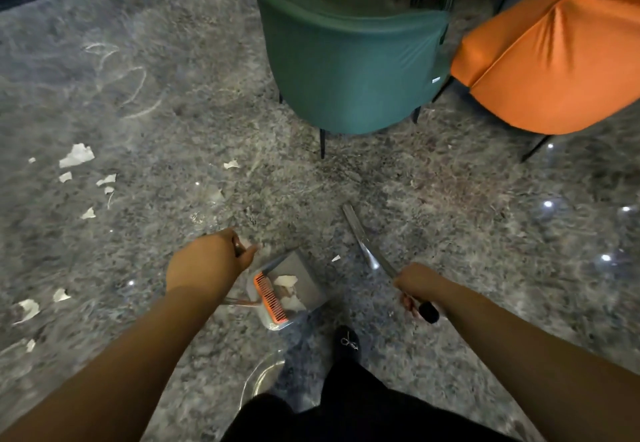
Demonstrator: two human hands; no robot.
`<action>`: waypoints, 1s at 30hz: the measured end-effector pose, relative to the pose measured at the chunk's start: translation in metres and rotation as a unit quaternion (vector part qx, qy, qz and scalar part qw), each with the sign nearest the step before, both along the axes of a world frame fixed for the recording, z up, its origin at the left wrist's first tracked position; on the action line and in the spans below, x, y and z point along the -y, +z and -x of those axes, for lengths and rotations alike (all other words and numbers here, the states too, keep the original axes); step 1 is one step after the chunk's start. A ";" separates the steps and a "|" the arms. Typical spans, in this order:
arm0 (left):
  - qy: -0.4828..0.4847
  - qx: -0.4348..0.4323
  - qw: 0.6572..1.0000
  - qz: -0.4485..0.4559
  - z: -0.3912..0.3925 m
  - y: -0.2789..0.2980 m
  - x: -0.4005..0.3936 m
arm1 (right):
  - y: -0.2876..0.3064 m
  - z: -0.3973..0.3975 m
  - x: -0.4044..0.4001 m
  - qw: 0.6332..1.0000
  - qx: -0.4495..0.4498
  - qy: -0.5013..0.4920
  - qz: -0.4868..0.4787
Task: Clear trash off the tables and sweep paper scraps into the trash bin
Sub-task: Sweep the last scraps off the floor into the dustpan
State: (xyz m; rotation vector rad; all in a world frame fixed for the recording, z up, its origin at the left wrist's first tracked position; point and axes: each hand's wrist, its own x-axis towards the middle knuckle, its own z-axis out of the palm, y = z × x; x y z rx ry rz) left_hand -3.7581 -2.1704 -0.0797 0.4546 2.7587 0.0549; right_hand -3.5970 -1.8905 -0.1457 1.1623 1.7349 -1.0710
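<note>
Scraps (287,285) of white paper already lie in the dustpan (291,289), which sits on the grey stone floor (450,220) just in front of the person's shoe (347,341). An orange comb edge runs along the pan's near side. That much of the sweeping looks done.

The left hand (207,261) curls round the top of the pan's upright handle, fingers closed on it. The right hand (414,289) grips the broom (367,244) near its black end, fingers wrapped round the shaft, which slants away toward the pan; the broom's head cannot be made out through blur.

Plenty is left. One small scrap (336,258) lies just beside the pan, between it and the broom. Another piece (231,164) sits farther out, and a scatter of torn pieces (77,156) spreads over the floor well to the left, with more (29,308) near the left edge.

Beyond stand a green chair (349,71) and an orange chair (547,67). No trash bin shows, so emptying the pan appears still to come, and whether the tables are cleared cannot be told.
</note>
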 end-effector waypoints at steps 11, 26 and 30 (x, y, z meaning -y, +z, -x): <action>-0.015 -0.036 0.999 0.021 0.010 -0.007 0.001 | -0.006 0.045 0.036 0.988 0.050 0.093 0.112; 0.149 -0.025 0.985 -0.086 0.066 0.010 0.091 | 0.052 0.132 0.099 0.989 -0.064 -0.019 0.129; 0.202 -0.033 0.974 -0.093 0.085 0.018 0.122 | 0.055 0.173 0.117 0.989 -0.102 -0.031 0.107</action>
